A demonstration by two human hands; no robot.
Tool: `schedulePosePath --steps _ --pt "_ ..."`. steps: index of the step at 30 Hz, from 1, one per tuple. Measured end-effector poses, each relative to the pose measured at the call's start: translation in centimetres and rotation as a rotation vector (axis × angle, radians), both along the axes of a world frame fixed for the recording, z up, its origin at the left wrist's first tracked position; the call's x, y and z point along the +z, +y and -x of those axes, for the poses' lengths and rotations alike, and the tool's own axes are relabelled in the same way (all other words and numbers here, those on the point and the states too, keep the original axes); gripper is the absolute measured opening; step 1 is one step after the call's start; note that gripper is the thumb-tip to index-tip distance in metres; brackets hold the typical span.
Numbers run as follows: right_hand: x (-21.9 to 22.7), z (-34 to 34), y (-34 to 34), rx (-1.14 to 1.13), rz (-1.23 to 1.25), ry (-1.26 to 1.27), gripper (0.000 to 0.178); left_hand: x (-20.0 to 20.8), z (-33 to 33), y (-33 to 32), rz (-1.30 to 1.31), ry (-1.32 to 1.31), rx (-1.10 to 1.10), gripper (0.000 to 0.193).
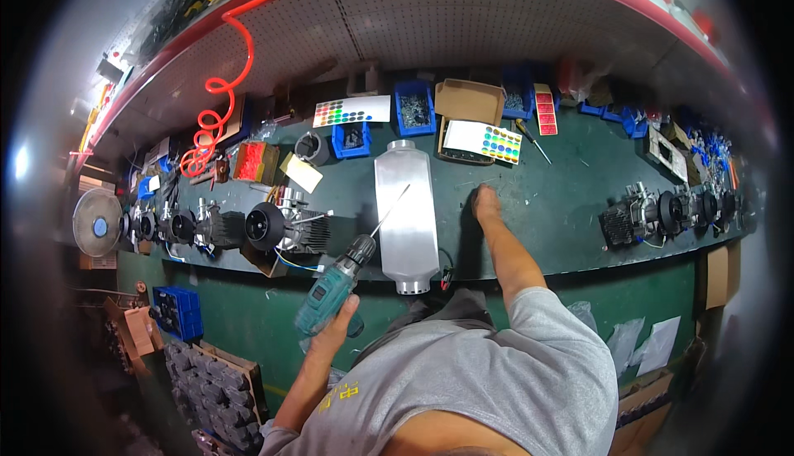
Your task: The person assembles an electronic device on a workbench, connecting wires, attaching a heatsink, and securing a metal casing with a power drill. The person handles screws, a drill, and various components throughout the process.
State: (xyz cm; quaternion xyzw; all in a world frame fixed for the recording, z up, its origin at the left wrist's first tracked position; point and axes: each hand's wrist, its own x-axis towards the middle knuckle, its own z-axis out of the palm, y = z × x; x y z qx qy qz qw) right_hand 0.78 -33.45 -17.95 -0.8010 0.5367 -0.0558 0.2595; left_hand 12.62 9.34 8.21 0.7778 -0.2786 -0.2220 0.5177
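My left hand (pixel 335 330) is wrapped round the handle of a teal cordless drill (pixel 321 295). The drill's long thin bit (pixel 391 210) slants up and away, across the left side of a silver metal housing (pixel 407 229). That housing lies lengthwise on the green bench in front of me, with a round neck at its far end and a slotted collar at its near end. To its right, my right hand (pixel 486 205) is down at the bench top with its fingers closed. What they hold, if anything, is too small to make out.
Behind the housing stand blue bins of small fasteners (pixel 414 109), an open cardboard box (pixel 469 100) and sticker sheets (pixel 351 111). A screwdriver (pixel 533 142) lies right of the box. Motor assemblies with black fan wheels line the left (pixel 289 224) and right (pixel 645 216). A red coiled hose (pixel 217 117) hangs at left.
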Motion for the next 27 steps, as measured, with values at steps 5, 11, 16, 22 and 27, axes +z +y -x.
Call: schedulePosePath --steps 5,11,16,22,27 --pt "6.6 0.3 4.8 -0.241 -0.651 -0.86 0.023 -1.9 -4.2 1.4 0.041 0.052 -0.164 0.033" --pt "18.9 0.8 10.0 -0.282 -1.104 -1.268 0.024 0.7 -5.2 -2.2 0.061 0.44 -0.213 0.036" --pt "19.4 1.0 7.7 -0.201 -1.154 -1.332 0.023 2.3 -4.4 -5.9 0.028 0.476 -0.173 0.035" --pt "17.5 1.6 4.2 -0.17 -1.233 -1.379 0.02 2.7 -4.0 -9.2 -0.065 0.466 -0.163 0.033" --pt "16.3 2.8 0.8 0.007 -1.136 -1.168 0.024 4.3 -4.5 -11.9 -0.147 0.524 -0.144 0.03"
